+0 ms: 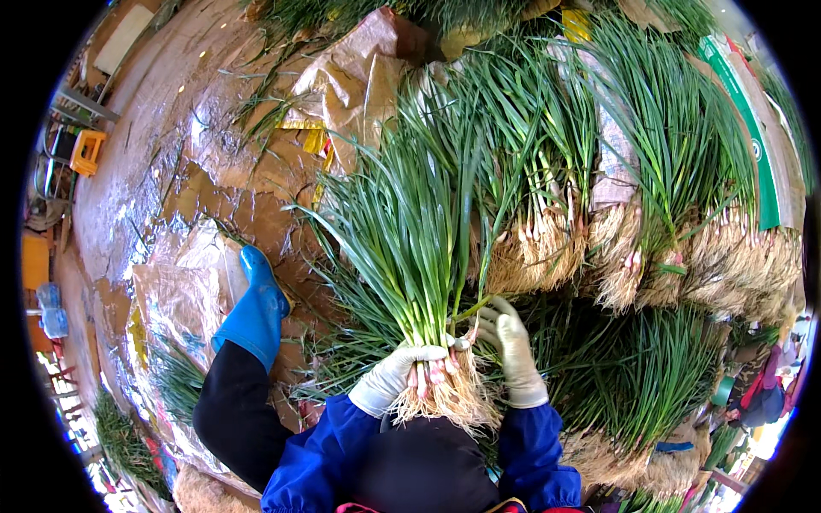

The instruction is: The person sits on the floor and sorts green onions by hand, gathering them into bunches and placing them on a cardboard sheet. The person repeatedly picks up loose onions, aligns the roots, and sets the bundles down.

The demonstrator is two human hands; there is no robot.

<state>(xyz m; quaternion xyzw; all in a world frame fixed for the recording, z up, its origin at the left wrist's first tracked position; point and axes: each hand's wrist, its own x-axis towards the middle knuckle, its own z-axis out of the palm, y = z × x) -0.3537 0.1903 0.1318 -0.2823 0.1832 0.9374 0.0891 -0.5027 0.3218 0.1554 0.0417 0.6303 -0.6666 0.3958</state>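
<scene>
My left hand (pixel 399 372), in a pale glove, grips a bunch of green garlic (pixel 417 256) just above its pinkish-white bulbs. Long green leaves fan upward from that fist, and a mass of straw-coloured roots (pixel 442 401) hangs below it. My gloved right hand (pixel 515 356) is close beside the bunch on its right. Its curled fingers meet a yellowish leaf (pixel 473 309) at the bunch's edge; the thumb's hold is partly hidden.
Garlic bundles (pixel 545 243) lie in a row at the upper right, by a green-edged carton (pixel 744 128). Another pile (pixel 648 385) sits lower right. My blue rubber boot (pixel 253 314) is on the wet, muddy floor (pixel 211 147), near plastic sacking (pixel 179 288). A yellow stool (pixel 88 152) stands far left.
</scene>
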